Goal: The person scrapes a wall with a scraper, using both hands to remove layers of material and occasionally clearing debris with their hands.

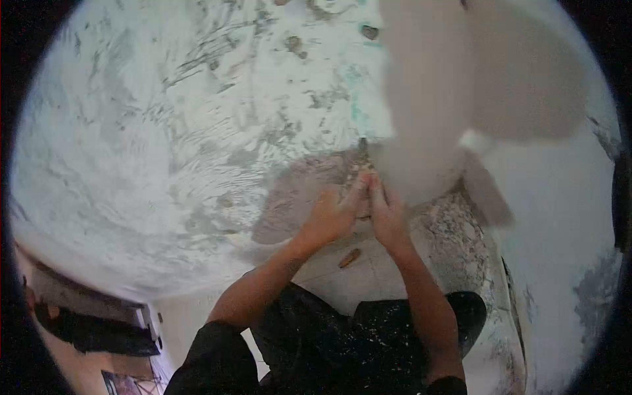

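My left hand and my right hand are close together in front of the lower wall, with fingertips meeting. Both look closed, and whatever they pinch is too small or hidden to name. Just above the fingertips a thin dark piece stands out against the wall. Around them the wall shows a damp-looking brownish plaster patch and a rough broken strip. Below, between my forearms, a small brown elongated object lies on the pale tiled floor.
The scratched whitish wall fills the left. Smooth beige plaster covers the upper right, meeting another pale wall. Rubble lies along the corner at right. At lower left is a person in dark clothing.
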Demonstrator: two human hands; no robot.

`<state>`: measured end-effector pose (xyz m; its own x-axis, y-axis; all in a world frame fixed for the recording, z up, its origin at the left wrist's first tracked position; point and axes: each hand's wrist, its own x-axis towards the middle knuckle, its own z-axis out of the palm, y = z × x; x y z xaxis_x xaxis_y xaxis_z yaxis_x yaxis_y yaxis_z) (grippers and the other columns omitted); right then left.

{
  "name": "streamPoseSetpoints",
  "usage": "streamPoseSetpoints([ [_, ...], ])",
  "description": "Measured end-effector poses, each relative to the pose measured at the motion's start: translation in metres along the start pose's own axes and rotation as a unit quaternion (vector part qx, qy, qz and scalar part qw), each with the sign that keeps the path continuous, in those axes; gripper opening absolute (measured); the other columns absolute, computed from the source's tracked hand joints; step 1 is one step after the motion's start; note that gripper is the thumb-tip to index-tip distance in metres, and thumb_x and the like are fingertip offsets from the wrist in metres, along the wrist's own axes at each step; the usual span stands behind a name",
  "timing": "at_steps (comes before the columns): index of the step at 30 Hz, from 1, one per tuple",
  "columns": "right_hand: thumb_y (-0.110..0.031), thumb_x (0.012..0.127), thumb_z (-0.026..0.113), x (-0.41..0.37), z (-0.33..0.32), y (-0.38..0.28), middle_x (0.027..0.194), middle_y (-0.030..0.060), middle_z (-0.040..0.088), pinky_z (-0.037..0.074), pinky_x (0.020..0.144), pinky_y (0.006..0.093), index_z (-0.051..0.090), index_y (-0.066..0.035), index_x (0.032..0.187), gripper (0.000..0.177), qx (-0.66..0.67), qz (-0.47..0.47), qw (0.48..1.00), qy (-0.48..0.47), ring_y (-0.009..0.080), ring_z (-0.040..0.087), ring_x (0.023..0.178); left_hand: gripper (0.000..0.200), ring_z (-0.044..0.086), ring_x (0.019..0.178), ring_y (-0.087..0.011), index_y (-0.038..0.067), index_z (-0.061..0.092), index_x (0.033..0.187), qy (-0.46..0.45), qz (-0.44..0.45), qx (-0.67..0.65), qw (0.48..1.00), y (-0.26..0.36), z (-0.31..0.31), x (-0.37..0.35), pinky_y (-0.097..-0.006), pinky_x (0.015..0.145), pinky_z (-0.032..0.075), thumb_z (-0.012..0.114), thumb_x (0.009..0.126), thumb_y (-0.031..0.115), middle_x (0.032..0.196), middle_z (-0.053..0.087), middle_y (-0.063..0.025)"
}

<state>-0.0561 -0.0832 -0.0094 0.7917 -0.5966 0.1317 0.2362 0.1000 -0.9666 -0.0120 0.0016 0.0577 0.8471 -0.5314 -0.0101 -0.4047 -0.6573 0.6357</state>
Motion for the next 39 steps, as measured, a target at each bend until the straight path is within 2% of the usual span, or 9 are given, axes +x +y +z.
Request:
streamPoseSetpoints([
  [8, -0.033, 0.09, 0.042, 0.02, -0.016, -0.004, 0.067, 0.0135, 0.058, 0.042, 0.06, 0.0357, 0.059, 0.003, 0.09, 0.04, -0.117, 0.015, 0.992, -0.051, 0.0201, 0.052, 0.06, 0.049, 0.048, 0.055, -0.0161, -0.003, 0.057, 0.08, 0.043, 0.056, -0.141, 0.987, -0.009, 0.017, 0.014, -0.0361, 0.055, 0.039, 0.039, 0.09, 0.042, 0.057, 0.053, -0.0114],
  [11, -0.032, 0.09, 0.042, 0.022, -0.016, -0.004, 0.061, 0.0108, 0.053, 0.041, 0.057, 0.0337, 0.058, 0.005, 0.087, 0.04, -0.064, -0.014, 0.996, -0.068, 0.0157, 0.049, 0.058, 0.048, 0.047, 0.056, -0.0143, -0.002, 0.057, 0.081, 0.007, -0.012, -0.105, 0.994, 0.0, 0.009, 0.011, -0.0362, 0.055, 0.04, 0.039, 0.09, 0.042, 0.056, 0.051, -0.0104],
  [14, -0.03, 0.09, 0.043, 0.021, -0.016, -0.014, 0.056, 0.0081, 0.048, 0.039, 0.053, 0.0318, 0.056, 0.006, 0.083, 0.039, -0.022, 0.023, 0.998, -0.059, 0.0125, 0.046, 0.057, 0.047, 0.053, 0.074, -0.0138, -0.001, 0.054, 0.101, 0.0, 0.005, -0.111, 0.994, 0.002, 0.012, 0.011, -0.0291, 0.062, 0.045, 0.041, 0.089, 0.043, 0.079, 0.058, -0.0088],
  [16, -0.03, 0.09, 0.043, 0.025, -0.018, -0.023, 0.054, 0.0072, 0.046, 0.037, 0.051, 0.0316, 0.056, 0.006, 0.078, 0.039, -0.038, 0.006, 0.998, -0.053, 0.0123, 0.044, 0.055, 0.047, 0.05, 0.057, -0.0153, -0.004, 0.056, 0.081, 0.107, 0.064, -0.142, 0.982, 0.007, 0.019, 0.014, -0.0348, 0.055, 0.041, 0.039, 0.09, 0.04, 0.059, 0.053, -0.0123],
  [20, -0.03, 0.089, 0.043, 0.024, -0.024, -0.027, 0.053, 0.0069, 0.045, 0.036, 0.05, 0.0318, 0.056, 0.006, 0.076, 0.04, -0.111, -0.003, 0.993, -0.046, 0.0123, 0.043, 0.053, 0.05, 0.052, 0.058, -0.0182, -0.005, 0.055, 0.082, 0.04, -0.008, -0.132, 0.99, 0.019, 0.008, 0.008, -0.0346, 0.057, 0.042, 0.038, 0.09, 0.041, 0.061, 0.055, -0.0137],
  [23, -0.03, 0.089, 0.043, 0.025, -0.025, -0.023, 0.053, 0.0061, 0.044, 0.036, 0.049, 0.0312, 0.055, 0.006, 0.075, 0.041, -0.076, -0.045, 0.995, -0.043, 0.0119, 0.042, 0.052, 0.045, 0.054, 0.07, -0.0175, 0.0, 0.051, 0.108, 0.009, 0.004, -0.147, 0.989, 0.021, 0.005, 0.006, -0.0278, 0.057, 0.044, 0.042, 0.089, 0.04, 0.087, 0.056, -0.0123],
  [26, -0.029, 0.089, 0.044, 0.026, -0.022, -0.032, 0.053, 0.0053, 0.044, 0.036, 0.049, 0.0306, 0.056, 0.007, 0.078, 0.039, -0.086, -0.017, 0.996, -0.028, 0.0121, 0.042, 0.051, 0.047, 0.052, 0.065, -0.0163, -0.001, 0.053, 0.105, -0.016, 0.105, 0.018, 0.994, 0.01, 0.006, 0.012, -0.0287, 0.054, 0.042, 0.039, 0.09, 0.042, 0.079, 0.056, -0.0124],
  [28, -0.028, 0.088, 0.045, 0.027, -0.022, -0.036, 0.055, 0.0048, 0.046, 0.038, 0.05, 0.0304, 0.058, 0.007, 0.083, 0.037, -0.075, -0.035, 0.996, -0.02, 0.0119, 0.043, 0.052, 0.055, 0.05, 0.056, -0.0161, -0.005, 0.056, 0.077, 0.031, -0.001, -0.117, 0.993, 0.016, 0.009, 0.018, -0.0338, 0.053, 0.041, 0.037, 0.089, 0.045, 0.056, 0.053, -0.0108],
  [39, -0.026, 0.088, 0.046, 0.03, -0.03, -0.044, 0.073, 0.0168, 0.062, 0.045, 0.063, 0.0327, 0.059, 0.006, 0.095, 0.035, -0.095, -0.026, 0.994, -0.042, 0.0183, 0.058, 0.068, 0.056, 0.044, 0.049, -0.0139, -0.002, 0.055, 0.08, 0.012, -0.025, -0.157, 0.987, 0.026, 0.01, 0.015, -0.0291, 0.045, 0.038, 0.037, 0.088, 0.051, 0.059, 0.049, -0.0067],
])
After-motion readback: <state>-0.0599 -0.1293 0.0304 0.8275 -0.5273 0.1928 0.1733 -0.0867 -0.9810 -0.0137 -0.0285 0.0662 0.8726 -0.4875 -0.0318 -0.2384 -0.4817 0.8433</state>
